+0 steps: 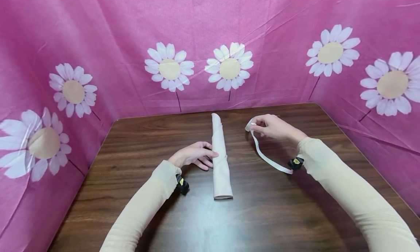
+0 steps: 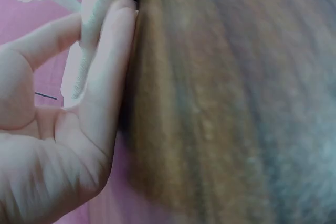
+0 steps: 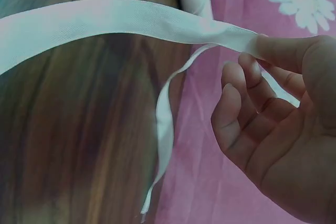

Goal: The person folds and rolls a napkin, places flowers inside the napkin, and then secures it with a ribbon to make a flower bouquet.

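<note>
A pale rolled cloth [image 1: 221,173] lies lengthwise on the brown wooden table, its near end showing a narrow opening. My left hand [image 1: 193,155] rests at its left side, fingertips touching the roll about midway along. In the left wrist view, the fingers [image 2: 102,77] look fairly straight against the pale roll [image 2: 94,9]. To the right of the roll, my right hand [image 1: 272,126] pinches a white ribbon [image 1: 262,155] between thumb and fingers, a little above the table. The right wrist view shows the ribbon [image 3: 121,17] running out from the pinch, with a thinner length hanging below.
The wooden table [image 1: 137,135] has its far edge just beyond the roll's end. Pink fabric [image 1: 128,18] with white daisies hangs behind and at both sides. A small black device [image 1: 296,163] sits at the right cuff, and another [image 1: 182,184] at the left.
</note>
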